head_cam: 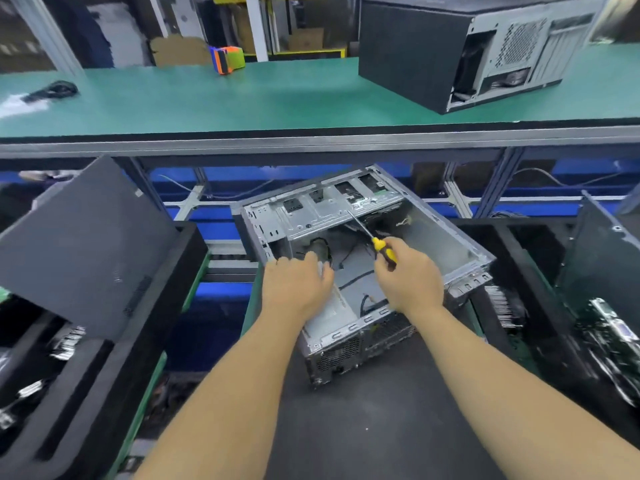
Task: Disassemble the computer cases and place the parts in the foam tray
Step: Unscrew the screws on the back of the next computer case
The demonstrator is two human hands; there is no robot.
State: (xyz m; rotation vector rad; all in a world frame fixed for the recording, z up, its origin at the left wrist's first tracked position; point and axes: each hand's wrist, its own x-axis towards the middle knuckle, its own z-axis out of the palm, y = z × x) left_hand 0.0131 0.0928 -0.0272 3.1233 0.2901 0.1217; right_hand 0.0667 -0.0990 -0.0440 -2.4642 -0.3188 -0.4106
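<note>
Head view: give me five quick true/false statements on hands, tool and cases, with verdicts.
1. The right hand holds a yellow-handled screwdriver. True.
2. The open case has its side panel on. False: the side is off and its inside shows.
3. The left hand holds a second screwdriver. False: it holds no tool and lies over the case's inside.
4. A second case stands on the green shelf above. True.
5. The screwdriver tip points toward the person. False: the shaft points away, toward the metal drive bay.
</note>
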